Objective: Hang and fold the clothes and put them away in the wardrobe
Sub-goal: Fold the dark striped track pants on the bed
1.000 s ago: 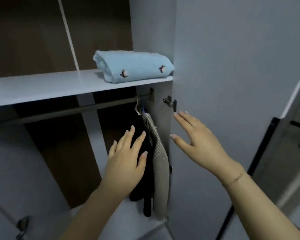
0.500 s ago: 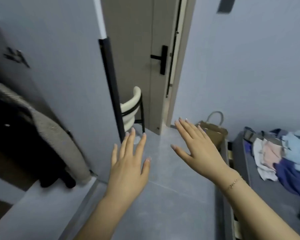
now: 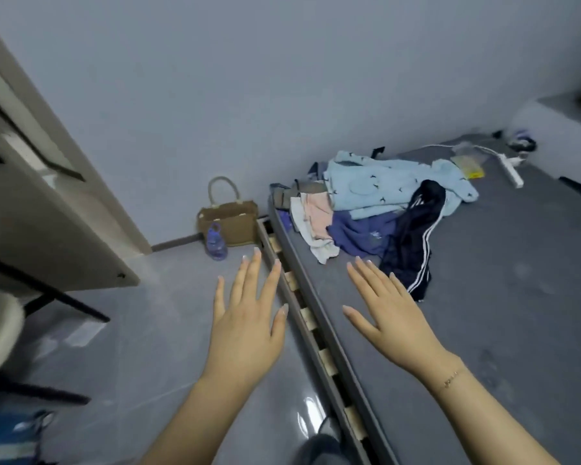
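A heap of loose clothes lies at the near corner of a grey bed [image 3: 503, 297]. On top is a light blue fleece top [image 3: 393, 186], beside it a pink and white garment [image 3: 316, 219], a purple-blue garment [image 3: 359, 234] and dark track trousers with white stripes [image 3: 413, 243]. My left hand [image 3: 249, 317] hovers over the floor beside the bed frame, fingers spread, holding nothing. My right hand [image 3: 386, 310] hovers over the mattress edge just short of the trousers, also spread and empty. The wardrobe is out of view.
A brown handbag [image 3: 228, 219] and a clear water bottle [image 3: 215, 241] stand on the floor by the wall. A beige door [image 3: 47, 209] is at the left with a chair [image 3: 0, 317] below it. A power strip [image 3: 510, 169] and small items lie at the bed's far end.
The view has swung right, from the wardrobe with hung clothes and a folded blue item, past the door, to the bed with the heap. Both hands stay open and empty.
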`<state>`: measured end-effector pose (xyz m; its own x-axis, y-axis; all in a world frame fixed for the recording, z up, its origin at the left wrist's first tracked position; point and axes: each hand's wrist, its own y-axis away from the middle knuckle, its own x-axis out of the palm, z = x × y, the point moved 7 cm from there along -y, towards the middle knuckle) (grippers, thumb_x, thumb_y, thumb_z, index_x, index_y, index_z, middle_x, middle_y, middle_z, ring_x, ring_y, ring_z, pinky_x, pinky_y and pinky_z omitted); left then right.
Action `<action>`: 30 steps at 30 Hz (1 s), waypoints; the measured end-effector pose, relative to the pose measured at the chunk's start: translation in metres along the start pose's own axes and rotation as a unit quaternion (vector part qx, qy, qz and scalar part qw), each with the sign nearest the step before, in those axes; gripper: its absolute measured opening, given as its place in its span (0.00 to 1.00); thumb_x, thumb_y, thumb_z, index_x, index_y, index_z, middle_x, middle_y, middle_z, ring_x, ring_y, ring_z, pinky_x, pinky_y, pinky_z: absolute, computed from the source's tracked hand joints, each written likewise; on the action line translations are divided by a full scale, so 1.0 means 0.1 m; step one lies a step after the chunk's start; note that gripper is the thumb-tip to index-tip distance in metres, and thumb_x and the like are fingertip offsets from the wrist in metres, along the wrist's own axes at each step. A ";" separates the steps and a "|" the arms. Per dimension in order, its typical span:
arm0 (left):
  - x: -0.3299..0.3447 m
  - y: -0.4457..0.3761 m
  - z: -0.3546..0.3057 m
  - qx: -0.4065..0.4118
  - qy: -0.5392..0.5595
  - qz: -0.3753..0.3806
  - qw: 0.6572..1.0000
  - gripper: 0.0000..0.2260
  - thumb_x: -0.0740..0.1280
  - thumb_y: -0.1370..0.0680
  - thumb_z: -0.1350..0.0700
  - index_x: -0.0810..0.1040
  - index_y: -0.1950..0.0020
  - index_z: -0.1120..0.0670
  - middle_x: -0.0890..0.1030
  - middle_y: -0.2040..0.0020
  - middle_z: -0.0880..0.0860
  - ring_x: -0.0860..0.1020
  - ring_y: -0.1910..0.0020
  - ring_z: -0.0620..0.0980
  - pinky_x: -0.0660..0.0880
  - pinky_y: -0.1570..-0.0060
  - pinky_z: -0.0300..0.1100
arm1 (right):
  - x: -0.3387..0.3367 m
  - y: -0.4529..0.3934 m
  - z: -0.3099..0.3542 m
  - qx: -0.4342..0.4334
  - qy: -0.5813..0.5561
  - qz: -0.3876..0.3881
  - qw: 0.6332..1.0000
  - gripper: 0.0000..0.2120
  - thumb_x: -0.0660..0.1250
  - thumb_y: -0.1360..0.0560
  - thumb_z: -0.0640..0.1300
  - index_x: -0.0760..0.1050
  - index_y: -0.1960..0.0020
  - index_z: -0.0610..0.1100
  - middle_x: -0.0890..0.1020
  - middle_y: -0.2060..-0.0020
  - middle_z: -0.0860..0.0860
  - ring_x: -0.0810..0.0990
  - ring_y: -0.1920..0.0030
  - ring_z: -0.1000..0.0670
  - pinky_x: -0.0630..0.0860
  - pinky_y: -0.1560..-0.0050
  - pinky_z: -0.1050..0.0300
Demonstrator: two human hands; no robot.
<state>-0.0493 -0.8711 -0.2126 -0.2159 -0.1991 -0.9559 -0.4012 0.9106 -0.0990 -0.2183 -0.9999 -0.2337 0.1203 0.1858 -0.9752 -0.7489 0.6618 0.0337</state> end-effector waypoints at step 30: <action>6.32 -3.37 -1.36 0.238 -0.062 0.274 0.930 0.31 0.52 0.17 0.43 0.46 0.21 0.57 0.43 0.21 0.55 0.45 0.21 0.55 0.45 0.24 0.59 | 3.67 -1.15 -4.73 0.544 -0.444 -0.139 0.698 0.35 0.69 0.24 0.53 0.58 0.22 0.47 0.66 0.28 0.51 0.64 0.30 0.56 0.61 0.27 0.57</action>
<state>-0.1721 -1.3527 -0.7454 -0.1561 0.3587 -0.9203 0.1840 0.9260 0.3297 -0.3966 -1.3513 -0.6992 0.8812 -0.0025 -0.4728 0.2636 0.8327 0.4869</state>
